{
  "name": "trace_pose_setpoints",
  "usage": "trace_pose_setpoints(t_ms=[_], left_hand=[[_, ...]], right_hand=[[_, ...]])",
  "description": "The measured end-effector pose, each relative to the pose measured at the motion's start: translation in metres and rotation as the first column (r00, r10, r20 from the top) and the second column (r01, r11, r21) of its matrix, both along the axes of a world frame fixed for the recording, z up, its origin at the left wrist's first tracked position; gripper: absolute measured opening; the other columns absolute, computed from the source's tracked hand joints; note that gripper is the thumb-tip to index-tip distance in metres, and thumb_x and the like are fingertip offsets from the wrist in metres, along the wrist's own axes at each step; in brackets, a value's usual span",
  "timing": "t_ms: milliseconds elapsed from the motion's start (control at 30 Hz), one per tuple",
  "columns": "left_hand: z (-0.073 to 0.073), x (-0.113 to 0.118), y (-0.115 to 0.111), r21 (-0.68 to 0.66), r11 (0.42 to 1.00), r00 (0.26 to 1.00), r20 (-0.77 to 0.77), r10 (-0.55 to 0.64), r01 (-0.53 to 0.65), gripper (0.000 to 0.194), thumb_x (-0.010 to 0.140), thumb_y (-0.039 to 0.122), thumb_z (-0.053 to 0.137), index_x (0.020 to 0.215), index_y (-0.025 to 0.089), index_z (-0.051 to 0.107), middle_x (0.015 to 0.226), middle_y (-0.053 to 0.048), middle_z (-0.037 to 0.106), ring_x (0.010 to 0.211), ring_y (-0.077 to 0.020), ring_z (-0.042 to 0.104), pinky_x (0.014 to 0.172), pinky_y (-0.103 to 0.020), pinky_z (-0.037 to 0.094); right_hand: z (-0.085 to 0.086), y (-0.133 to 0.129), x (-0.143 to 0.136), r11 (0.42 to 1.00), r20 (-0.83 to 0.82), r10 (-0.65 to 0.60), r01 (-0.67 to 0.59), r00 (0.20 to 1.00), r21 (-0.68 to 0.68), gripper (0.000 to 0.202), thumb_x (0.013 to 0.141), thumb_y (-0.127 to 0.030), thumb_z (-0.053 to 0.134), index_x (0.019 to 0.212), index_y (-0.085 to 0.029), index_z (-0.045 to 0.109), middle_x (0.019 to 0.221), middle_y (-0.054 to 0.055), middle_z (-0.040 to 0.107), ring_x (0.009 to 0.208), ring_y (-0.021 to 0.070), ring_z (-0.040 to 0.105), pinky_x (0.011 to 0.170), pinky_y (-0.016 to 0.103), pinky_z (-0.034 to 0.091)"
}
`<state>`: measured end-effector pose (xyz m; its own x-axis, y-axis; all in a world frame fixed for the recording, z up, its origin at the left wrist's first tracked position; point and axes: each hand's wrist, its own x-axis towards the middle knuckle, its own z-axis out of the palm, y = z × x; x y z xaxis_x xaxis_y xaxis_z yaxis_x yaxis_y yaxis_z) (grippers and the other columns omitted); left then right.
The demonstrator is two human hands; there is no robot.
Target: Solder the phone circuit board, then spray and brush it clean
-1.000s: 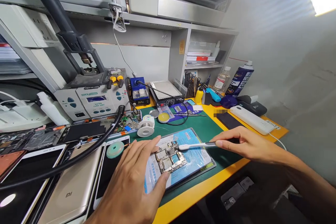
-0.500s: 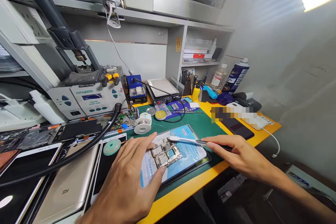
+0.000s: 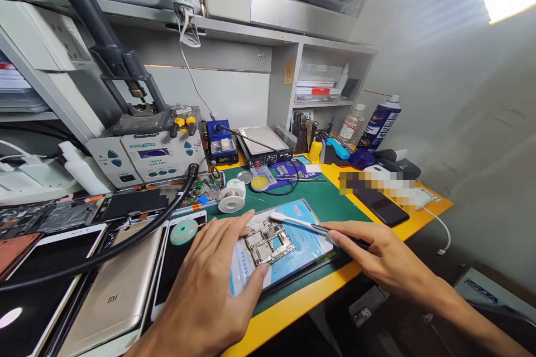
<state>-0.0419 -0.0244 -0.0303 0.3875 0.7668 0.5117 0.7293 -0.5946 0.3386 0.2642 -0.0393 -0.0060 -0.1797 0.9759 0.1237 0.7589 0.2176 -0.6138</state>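
A phone circuit board (image 3: 264, 249) with an open cut-out lies on a blue-and-white plastic-covered pack (image 3: 288, 272). My left hand (image 3: 213, 273) steadies the board at its left side, fingertips at the upper corner and thumb at the lower edge. In my right hand (image 3: 372, 242) is a toothbrush (image 3: 299, 223) with a white head and a dark grip, pinched between thumb and fingers. Its head is at the board's upper edge; the bristles face down and are hidden, so I cannot tell whether they touch.
Left of the board lie several phones (image 3: 112, 295) and a green ring-shaped roll (image 3: 184, 232). Behind are a solder spool (image 3: 231, 201), a yellow-filled tin (image 3: 260, 183) and a hot-air station (image 3: 151, 159), its black hose (image 3: 138, 241) crossing the phones. A dark phone (image 3: 382, 204) lies at right.
The view has shifted slightly, moving the scene rightward. Against the board, the toothbrush head has gone a little up and left. My left hand keeps its place on the board.
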Motion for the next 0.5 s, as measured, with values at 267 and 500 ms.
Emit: trace_pose_setpoints(t_ms=[267,500], left_hand=[[-0.002,0.0,0.001,-0.037,0.999,1.0,-0.002,0.005,-0.005,0.056,0.094,0.038,0.062,0.145,0.026,0.043,0.134,-0.009,0.063,0.121,-0.0304,0.062,0.101,-0.049,0.05],[-0.004,-0.001,0.002,-0.041,0.999,1.0,0.004,0.007,-0.007,0.056,0.094,0.042,0.063,0.145,0.028,0.043,0.134,-0.009,0.063,0.12,-0.0304,0.062,0.103,-0.049,0.048]], right_hand=[[0.007,-0.027,0.019,0.997,0.075,0.056,-0.06,0.996,0.056,0.033,0.101,-0.046,0.058,0.117,-0.031,0.083,0.113,0.004,0.083,0.097,0.0262,0.081,0.084,0.03,0.066],[-0.009,-0.026,0.0,0.993,0.06,0.043,-0.049,0.997,0.111,0.034,0.103,-0.039,0.056,0.124,-0.026,0.079,0.117,0.006,0.082,0.098,0.0258,0.08,0.085,0.032,0.066]])
